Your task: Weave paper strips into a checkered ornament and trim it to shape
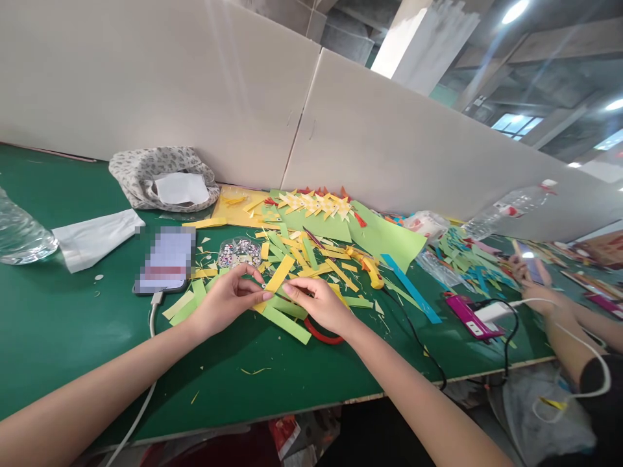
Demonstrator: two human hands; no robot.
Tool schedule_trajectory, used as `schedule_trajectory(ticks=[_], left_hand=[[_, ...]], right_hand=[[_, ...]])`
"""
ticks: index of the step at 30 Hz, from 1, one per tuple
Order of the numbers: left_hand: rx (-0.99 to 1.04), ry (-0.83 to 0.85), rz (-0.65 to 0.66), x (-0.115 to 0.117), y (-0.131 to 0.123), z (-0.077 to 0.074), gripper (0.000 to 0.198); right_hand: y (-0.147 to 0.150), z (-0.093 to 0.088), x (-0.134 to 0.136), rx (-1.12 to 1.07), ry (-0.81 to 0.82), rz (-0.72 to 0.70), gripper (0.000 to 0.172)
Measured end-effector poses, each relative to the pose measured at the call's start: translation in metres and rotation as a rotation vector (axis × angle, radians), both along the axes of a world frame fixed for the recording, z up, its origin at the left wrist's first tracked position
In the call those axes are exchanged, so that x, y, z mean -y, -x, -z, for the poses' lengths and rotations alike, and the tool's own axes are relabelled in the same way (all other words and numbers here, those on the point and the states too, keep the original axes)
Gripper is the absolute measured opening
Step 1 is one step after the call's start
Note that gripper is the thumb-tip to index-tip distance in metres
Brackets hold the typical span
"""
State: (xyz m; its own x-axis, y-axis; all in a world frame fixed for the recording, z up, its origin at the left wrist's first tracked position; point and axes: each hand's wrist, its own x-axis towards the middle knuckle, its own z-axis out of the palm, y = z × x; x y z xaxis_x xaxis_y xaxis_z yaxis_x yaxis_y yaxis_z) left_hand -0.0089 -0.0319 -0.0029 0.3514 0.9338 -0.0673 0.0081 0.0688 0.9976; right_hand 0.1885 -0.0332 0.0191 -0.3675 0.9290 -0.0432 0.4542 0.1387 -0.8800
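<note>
Thumb and fingers of my left hand [232, 295] pinch a yellow paper strip [281, 274] over the green table. My right hand [314, 299] is closed at the strip's other side, its thumb and forefinger against the paper. Beneath both hands lie light green paper strips [287, 324] and more yellow scraps. A red scissor-like handle [325, 334] shows partly under my right hand. Just beyond my hands sits a clear round case of googly eyes [239, 251]. Farther back, woven yellow paper fish [316, 205] lie on green paper.
A phone [168, 259] on a white cable lies left. A yellow glue gun [367, 267], blue strip [413, 290] and pink power strip [472, 318] are right. A patterned cloth bag [160, 178] stands by the partition [195, 84]. Another person's hands [528, 279] hold a phone at far right.
</note>
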Motion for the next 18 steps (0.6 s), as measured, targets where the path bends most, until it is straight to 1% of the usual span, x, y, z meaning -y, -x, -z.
schedule_trajectory(ticks=[6, 11, 18], left_hand=[[-0.007, -0.025, 0.002, 0.0007, 0.0001, 0.0024, 0.03], [-0.025, -0.023, 0.008, -0.0021, 0.0013, 0.0041, 0.028], [-0.019, 0.034, 0.007, -0.0019, -0.0015, 0.001, 0.018]], right_hand=[[0.0026, -0.0011, 0.0, -0.003, -0.022, -0.026, 0.019], [0.0025, -0.0035, 0.0008, 0.012, -0.033, -0.017, 0.019], [0.003, -0.0024, 0.0025, 0.03, -0.04, 0.051, 0.019]])
